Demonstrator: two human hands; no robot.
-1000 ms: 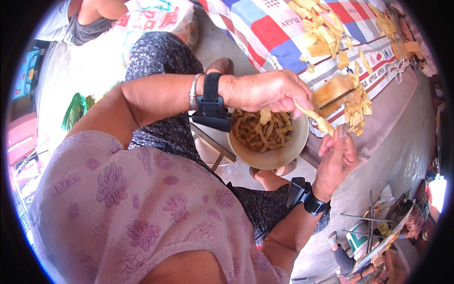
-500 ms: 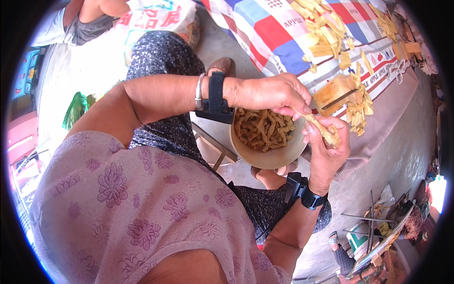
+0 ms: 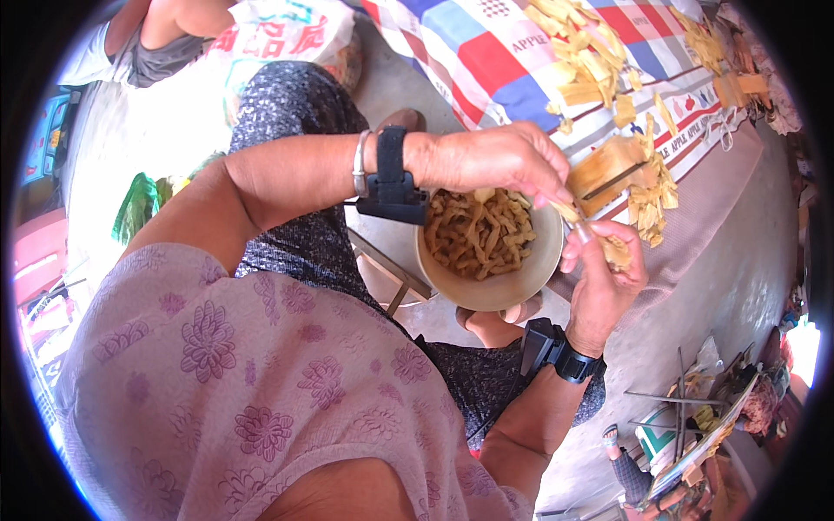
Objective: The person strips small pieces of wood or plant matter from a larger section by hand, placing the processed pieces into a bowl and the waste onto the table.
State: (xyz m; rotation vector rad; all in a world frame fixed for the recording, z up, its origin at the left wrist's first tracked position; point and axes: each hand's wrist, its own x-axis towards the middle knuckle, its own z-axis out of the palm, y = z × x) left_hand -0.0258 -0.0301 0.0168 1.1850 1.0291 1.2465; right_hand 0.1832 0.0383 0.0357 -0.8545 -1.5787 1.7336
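My left hand [image 3: 508, 165] reaches over the bowl, its fingertips pinching one end of a pale yellow, pliable strip [image 3: 569, 211]. Just to its right, my right hand [image 3: 606, 269] is closed on the same folded strip, part of which shows between its fingers. What the strip is made of I cannot make out. Below the hands, a pale round bowl [image 3: 447, 291] holds many brownish-yellow twisted strips [image 3: 482, 239]. Beyond my fingers lies a wooden block [image 3: 604, 169] with a dark narrow bar across it, loose yellow strips [image 3: 647, 204] beside it.
A checked cloth [image 3: 495, 61] covers the surface ahead, bearing a heap of flat yellow strips [image 3: 578, 48]. A printed white bag [image 3: 278, 43] stands at upper left, near another person's bare leg [image 3: 178, 22]. At lower right is a white and green bucket [image 3: 656, 434] among clutter.
My right fingers have shifted on the strip, and its thumb now comes up close to my left fingertips. A paler piece now shows at the far side of the bowl.
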